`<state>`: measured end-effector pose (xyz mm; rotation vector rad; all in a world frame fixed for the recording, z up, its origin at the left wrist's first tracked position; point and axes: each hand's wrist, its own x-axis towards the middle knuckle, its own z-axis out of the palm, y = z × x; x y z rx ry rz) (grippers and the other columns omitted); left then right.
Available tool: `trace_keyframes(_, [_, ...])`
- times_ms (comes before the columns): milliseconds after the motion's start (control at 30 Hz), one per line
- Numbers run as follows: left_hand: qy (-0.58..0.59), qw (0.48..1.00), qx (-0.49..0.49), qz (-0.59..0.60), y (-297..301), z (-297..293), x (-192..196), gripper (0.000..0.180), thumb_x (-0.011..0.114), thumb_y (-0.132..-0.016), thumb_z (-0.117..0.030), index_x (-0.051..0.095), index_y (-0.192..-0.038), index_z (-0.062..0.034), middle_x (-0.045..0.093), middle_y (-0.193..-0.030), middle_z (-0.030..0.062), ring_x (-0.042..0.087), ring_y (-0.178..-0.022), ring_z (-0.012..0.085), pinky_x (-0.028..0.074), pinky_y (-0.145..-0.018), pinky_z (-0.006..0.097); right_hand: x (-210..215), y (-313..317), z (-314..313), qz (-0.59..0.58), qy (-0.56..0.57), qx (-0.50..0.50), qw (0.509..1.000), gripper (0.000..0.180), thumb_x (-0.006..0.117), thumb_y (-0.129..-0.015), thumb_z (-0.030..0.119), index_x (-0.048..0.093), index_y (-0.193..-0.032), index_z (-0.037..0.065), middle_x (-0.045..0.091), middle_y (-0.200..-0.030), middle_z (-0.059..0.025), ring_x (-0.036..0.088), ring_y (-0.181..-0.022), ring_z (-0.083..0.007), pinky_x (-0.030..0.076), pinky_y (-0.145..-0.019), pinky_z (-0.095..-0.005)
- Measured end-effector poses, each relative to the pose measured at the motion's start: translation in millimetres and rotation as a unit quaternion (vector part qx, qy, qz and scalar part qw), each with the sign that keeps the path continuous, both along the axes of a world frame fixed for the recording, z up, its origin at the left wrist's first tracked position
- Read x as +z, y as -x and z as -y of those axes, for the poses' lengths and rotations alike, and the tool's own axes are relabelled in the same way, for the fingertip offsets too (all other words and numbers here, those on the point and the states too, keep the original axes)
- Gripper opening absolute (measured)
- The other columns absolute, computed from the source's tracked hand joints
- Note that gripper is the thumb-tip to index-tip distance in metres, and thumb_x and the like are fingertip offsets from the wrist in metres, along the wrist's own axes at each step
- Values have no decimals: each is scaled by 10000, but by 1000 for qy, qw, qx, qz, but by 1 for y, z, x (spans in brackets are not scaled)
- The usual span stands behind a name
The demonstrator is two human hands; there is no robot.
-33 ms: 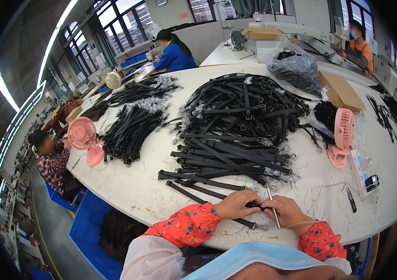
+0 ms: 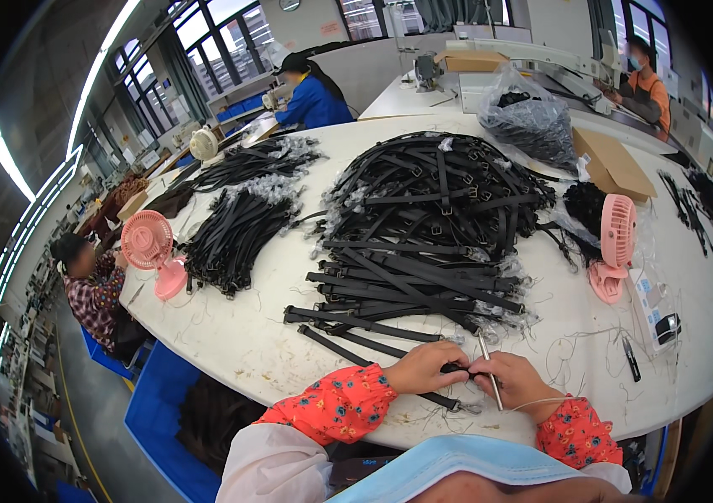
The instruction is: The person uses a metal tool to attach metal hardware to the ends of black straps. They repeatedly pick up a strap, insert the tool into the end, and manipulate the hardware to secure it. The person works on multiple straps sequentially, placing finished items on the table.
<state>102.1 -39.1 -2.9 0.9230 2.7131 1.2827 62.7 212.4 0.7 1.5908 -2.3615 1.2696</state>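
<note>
My left hand (image 2: 424, 367) pinches the dark end of a black strap (image 2: 455, 367) near the table's front edge. My right hand (image 2: 514, 379) is closed around a slim silver rod-shaped tool (image 2: 488, 367), held nearly upright beside that end; its fingertips meet the strap too. A pale cord runs by the right wrist. Another length of black strap with a metal buckle (image 2: 454, 406) shows below the left hand. Just beyond both hands lie several flat black straps (image 2: 407, 289), with a larger heap of buckled straps (image 2: 449, 193) behind them.
Two more strap bundles (image 2: 239, 239) lie left, near a pink fan (image 2: 148, 241). At right stand another pink fan (image 2: 617, 235), a white power strip (image 2: 648, 310) and black snips (image 2: 631, 359). A plastic bag (image 2: 528, 121) and cardboard box (image 2: 612, 163) sit behind. Co-workers sit around.
</note>
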Motion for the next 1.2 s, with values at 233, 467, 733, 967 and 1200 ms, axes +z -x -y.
trace_keyframes(233, [-12,1000,20,-12,0,-1,-1,142,695,-943,-157,710,-993,-25,681,-920,141,662,-868,338,523,-756,400,1,1,1,-22,18,-2,1000,298,756,-844,63,677,-1125,124,678,-905,-95,673,-790,-313,547,-678,-398])
trace_keyframes(467, [-15,999,27,-28,-1,1,-4,134,689,-940,-149,700,-977,-20,675,-914,142,651,-867,349,518,-763,414,3,-1,2,-15,0,-4,1000,308,745,-838,40,670,-1125,122,688,-925,-93,672,-803,-314,546,-688,-397])
trace_keyframes(733, [7,999,20,-37,4,0,4,108,670,-939,-121,681,-964,-16,651,-904,153,636,-902,358,511,-785,421,-2,5,-2,-31,21,-4,999,364,731,-794,-17,658,-1121,127,707,-955,-91,668,-799,-314,538,-694,-405])
trace_keyframes(967, [-28,997,74,-11,3,4,-5,130,647,-898,-11,679,-1022,-26,639,-957,142,619,-911,328,508,-783,393,-8,11,-3,-40,-14,-40,998,333,719,-832,40,657,-1147,126,646,-896,-102,630,-838,-340,515,-735,-423])
trace_keyframes(1200, [-16,997,73,-30,-1,6,15,308,696,-837,22,704,-1127,-81,626,-1080,98,600,-996,279,507,-851,345,5,-4,-4,152,50,-71,985,310,591,-1045,189,546,-1334,83,669,-1047,-122,673,-958,-262,542,-845,-380])
